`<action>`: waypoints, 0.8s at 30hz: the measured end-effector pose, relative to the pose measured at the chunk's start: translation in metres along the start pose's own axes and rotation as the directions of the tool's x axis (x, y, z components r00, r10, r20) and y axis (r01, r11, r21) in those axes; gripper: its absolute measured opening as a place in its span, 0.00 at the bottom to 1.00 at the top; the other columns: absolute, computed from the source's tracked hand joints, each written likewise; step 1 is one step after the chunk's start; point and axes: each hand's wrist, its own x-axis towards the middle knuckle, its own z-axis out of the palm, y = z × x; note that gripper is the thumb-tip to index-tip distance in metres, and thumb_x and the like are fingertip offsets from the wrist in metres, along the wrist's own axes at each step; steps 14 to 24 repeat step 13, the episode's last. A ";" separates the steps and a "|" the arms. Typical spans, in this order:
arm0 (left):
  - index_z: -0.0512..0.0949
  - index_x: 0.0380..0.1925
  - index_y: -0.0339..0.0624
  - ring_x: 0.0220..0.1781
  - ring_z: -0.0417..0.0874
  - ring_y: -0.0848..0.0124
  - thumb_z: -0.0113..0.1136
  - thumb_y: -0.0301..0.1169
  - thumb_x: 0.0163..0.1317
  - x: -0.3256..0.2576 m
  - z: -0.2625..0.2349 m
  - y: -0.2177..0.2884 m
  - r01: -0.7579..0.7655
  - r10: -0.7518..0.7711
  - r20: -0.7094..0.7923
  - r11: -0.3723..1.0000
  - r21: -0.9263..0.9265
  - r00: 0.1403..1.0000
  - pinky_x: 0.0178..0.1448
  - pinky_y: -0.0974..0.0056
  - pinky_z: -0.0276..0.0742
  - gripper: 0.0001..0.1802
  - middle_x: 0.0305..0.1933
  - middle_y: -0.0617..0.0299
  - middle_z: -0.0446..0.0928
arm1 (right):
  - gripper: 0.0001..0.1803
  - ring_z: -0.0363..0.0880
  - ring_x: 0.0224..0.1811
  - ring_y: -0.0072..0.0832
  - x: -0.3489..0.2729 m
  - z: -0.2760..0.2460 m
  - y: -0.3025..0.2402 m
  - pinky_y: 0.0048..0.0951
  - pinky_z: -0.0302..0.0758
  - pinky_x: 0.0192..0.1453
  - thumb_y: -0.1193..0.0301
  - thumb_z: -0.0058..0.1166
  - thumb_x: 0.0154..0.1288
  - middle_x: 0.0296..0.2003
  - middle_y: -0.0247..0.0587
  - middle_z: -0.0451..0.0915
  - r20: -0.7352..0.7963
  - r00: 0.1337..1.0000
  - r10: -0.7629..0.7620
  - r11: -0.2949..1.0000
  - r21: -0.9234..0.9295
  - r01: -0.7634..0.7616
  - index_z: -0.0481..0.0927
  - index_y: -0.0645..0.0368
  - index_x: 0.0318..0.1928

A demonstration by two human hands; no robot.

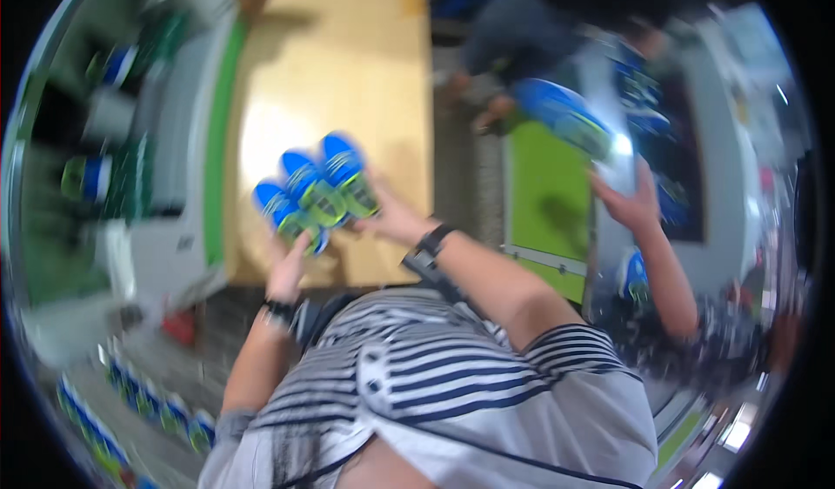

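Three blue shoes with lime-green linings are lined up side by side between my hands, toes pointing away from me, above the wooden table. My left hand (289,267) grips the heel end of the left shoe (277,202), thumb on top. On the other side, my right hand (396,215) holds the heel end of the right shoe (344,163). The middle shoe (304,180) is pressed between the outer two. Motion smears the picture, and the fingers under the shoes are hidden.
A pale wooden tabletop (335,63) has a green strip along its left. At right, another person's hand (633,200) is near a blue shoe (565,117) over a green panel (552,189). More shoes (161,406) stand in rows at lower left; others (85,178) sit at far left.
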 end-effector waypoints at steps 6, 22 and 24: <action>0.63 0.73 0.47 0.79 0.56 0.50 0.65 0.32 0.67 0.016 -0.040 -0.004 -0.269 0.391 -0.188 0.843 0.466 0.901 0.76 0.46 0.60 0.36 0.80 0.49 0.47 | 0.50 0.56 0.76 0.54 -0.088 0.005 0.015 0.54 0.59 0.76 0.66 0.72 0.43 0.73 0.55 0.59 0.148 0.988 0.040 0.812 -0.581 0.054 0.66 0.58 0.70; 0.68 0.69 0.50 0.83 0.50 0.49 0.60 0.28 0.67 -0.052 0.041 0.199 -0.800 0.813 0.196 0.441 0.408 0.548 0.79 0.40 0.53 0.29 0.82 0.53 0.47 | 0.59 0.37 0.84 0.51 -0.097 0.002 0.033 0.59 0.38 0.83 0.57 0.69 0.53 0.83 0.45 0.35 0.344 0.888 0.304 0.747 -0.665 0.002 0.48 0.40 0.82; 0.68 0.69 0.50 0.83 0.50 0.49 0.60 0.28 0.67 -0.052 0.041 0.199 -0.800 0.813 0.196 0.441 0.408 0.548 0.79 0.40 0.53 0.29 0.82 0.53 0.47 | 0.59 0.37 0.84 0.51 -0.097 0.002 0.033 0.59 0.38 0.83 0.57 0.69 0.53 0.83 0.45 0.35 0.344 0.888 0.304 0.747 -0.665 0.002 0.48 0.40 0.82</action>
